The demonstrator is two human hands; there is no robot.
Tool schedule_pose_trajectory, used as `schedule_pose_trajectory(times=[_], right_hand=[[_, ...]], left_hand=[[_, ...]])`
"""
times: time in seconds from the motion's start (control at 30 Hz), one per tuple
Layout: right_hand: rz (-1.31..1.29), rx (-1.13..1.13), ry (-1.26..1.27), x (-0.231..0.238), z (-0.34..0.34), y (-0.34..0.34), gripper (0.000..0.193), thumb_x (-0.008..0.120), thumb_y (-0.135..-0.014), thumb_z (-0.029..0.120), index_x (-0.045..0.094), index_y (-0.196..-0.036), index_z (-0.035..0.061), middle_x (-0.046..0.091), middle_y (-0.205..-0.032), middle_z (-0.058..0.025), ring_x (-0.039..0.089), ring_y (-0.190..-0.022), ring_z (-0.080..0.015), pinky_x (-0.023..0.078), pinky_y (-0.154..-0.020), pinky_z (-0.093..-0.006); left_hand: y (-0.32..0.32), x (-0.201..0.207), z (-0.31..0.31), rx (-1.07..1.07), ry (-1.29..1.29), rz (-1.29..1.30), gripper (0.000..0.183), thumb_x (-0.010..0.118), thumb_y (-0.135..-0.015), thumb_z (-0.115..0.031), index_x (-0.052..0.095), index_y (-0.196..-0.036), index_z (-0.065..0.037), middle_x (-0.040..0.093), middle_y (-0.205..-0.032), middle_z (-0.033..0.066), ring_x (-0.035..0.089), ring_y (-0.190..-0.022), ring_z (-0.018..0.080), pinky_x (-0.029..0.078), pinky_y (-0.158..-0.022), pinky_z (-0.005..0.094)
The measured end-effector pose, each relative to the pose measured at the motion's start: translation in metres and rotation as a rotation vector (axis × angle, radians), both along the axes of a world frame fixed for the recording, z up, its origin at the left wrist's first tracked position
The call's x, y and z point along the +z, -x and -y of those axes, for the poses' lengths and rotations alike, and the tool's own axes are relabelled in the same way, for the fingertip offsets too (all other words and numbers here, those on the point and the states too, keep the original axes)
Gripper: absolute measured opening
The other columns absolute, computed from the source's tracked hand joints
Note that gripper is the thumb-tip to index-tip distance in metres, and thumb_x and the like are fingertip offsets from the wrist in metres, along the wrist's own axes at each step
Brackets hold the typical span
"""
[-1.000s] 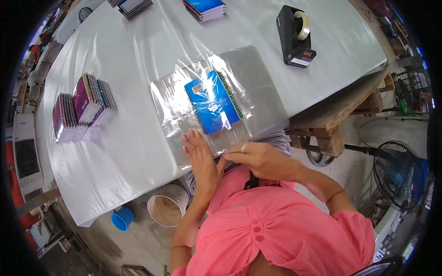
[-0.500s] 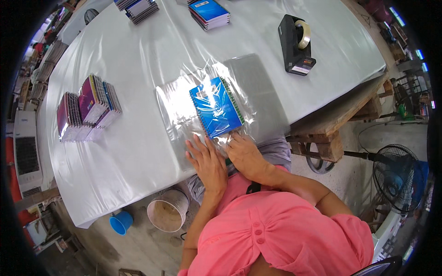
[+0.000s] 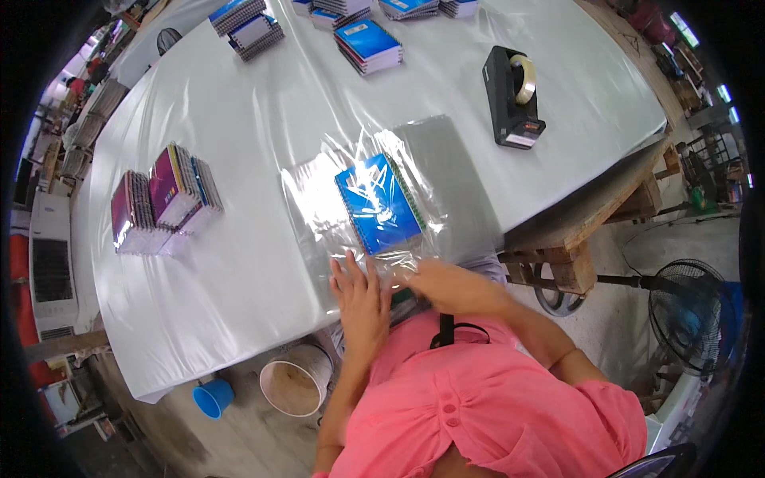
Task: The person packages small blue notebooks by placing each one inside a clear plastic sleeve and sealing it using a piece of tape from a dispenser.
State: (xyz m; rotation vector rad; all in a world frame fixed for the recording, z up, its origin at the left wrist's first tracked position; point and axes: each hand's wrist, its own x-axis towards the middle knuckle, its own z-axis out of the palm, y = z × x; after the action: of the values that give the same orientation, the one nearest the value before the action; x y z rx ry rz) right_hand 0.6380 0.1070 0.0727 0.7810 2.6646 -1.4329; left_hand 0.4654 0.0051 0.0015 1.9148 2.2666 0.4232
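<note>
Drawn slightly back toward the body since the earlier frame, the right hand (image 3: 448, 285) is blurred at the near edge of the clear film (image 3: 313, 217); whether its grip pinches anything, I cannot tell. Beside it, the left hand (image 3: 362, 307) lies flat, fingers spread, grasping nothing. Just ahead of both is the blue notebook (image 3: 379, 207), its long axis running away and leaning left, the left fingertips nearer. Farther out, left of the grip, stand purple notebooks (image 3: 167, 190); ahead and right, the tape dispenser (image 3: 508, 103); farthest ahead, notebook stacks (image 3: 370, 46) on the surface (image 3: 239, 295).
</note>
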Motion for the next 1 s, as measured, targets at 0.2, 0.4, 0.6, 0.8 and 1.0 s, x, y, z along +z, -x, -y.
schedule_pose_trajectory(times=[0.2,0.4,0.6,0.8,1.0], right_hand=[[-0.212,-0.516,0.140,-0.007,-0.096,-0.022,0.029,0.057,-0.096,0.025,0.064,-0.104,-0.0026,0.061,-0.103,-0.0165,0.058,-0.099,-0.0322,0.045,-0.090,-0.0388],[-0.166,-0.610,-0.443,-0.070,-0.106,0.040,0.050,0.062,-0.091,0.040,0.055,-0.106,-0.0076,0.051,-0.119,-0.0226,0.053,-0.109,-0.0377,0.044,-0.094,-0.0431],[-0.499,-0.699,0.432,-0.004,-0.073,0.022,0.075,0.086,-0.069,0.012,0.035,-0.123,0.0015,0.046,-0.125,-0.0155,0.046,-0.123,-0.0247,0.037,-0.105,-0.0369],[-1.050,-0.396,0.348,-0.035,-0.076,0.021,0.089,0.089,-0.058,0.001,0.033,-0.127,0.0088,0.044,-0.128,-0.0077,0.044,-0.125,-0.0194,0.034,-0.110,-0.0361],[-0.793,-0.372,0.248,-0.043,-0.089,0.017,0.094,0.089,-0.062,0.006,0.029,-0.134,0.0107,0.044,-0.136,-0.0086,0.041,-0.129,-0.0190,0.035,-0.109,-0.0345]], left_hand=[[0.068,0.030,-0.079,-0.062,-0.067,0.243,0.060,0.041,-0.099,-0.047,0.043,-0.140,-0.003,0.026,-0.153,0.0244,0.005,-0.142,0.0497,0.010,-0.109,0.0660],[0.060,0.002,-0.119,-0.003,-0.009,0.274,0.056,0.033,-0.102,-0.043,0.053,-0.132,0.000,0.033,-0.146,0.0299,0.009,-0.142,0.0475,0.011,-0.110,0.0639],[0.050,0.025,-0.081,0.054,-0.121,1.466,0.074,0.070,-0.087,-0.014,0.029,-0.148,-0.003,0.041,-0.144,0.0244,0.047,-0.128,0.0300,0.038,-0.106,0.0436],[0.048,0.031,-0.075,-0.090,-0.423,1.318,0.098,0.079,-0.072,-0.001,0.021,-0.151,-0.005,0.043,-0.143,0.0220,0.052,-0.123,0.0267,0.049,-0.097,0.0361],[0.048,0.010,-0.079,0.115,-0.182,1.521,0.077,0.086,-0.063,-0.010,0.050,-0.127,0.009,0.032,-0.152,0.0193,0.045,-0.130,0.0269,0.042,-0.103,0.0397]])
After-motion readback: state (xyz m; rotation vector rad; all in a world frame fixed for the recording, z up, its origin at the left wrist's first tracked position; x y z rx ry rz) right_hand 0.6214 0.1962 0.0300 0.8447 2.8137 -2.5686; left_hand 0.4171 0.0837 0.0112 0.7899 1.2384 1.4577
